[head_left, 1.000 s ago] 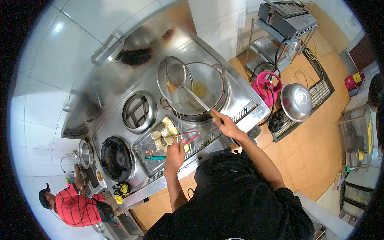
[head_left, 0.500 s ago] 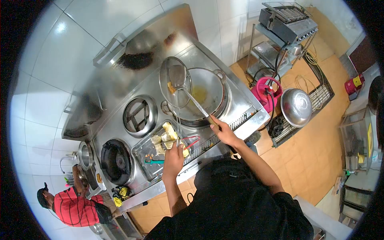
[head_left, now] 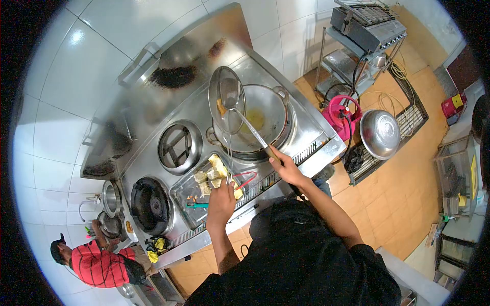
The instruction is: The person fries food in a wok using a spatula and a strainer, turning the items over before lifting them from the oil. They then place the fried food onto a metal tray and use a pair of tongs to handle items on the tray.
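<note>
My left hand [head_left: 222, 201] is closed round the handle of a large round strainer [head_left: 218, 97], raised over the left rim of a wide wok [head_left: 268, 115]. A small brown piece lies in the strainer's mesh. My right hand [head_left: 287, 168] grips the handle of a ladle [head_left: 252, 130], whose round head is over the strainer. Yellowish liquid shows at the bottom of the wok. Below my left hand, a clear tray [head_left: 184, 209] holds several pale yellow pieces, with red-handled and green-handled utensils on it.
Two more burners [head_left: 179, 147] line the steel stove to the left. A person in a red shirt [head_left: 99, 262] handles a metal bowl at the far left. To the right are a pink gas cylinder [head_left: 341, 118], a silver lid [head_left: 380, 134] and a grill on a cart [head_left: 370, 30].
The strainer and the ladle head have shifted slightly to the right and up. The other person's metal bowl is now more visible.
</note>
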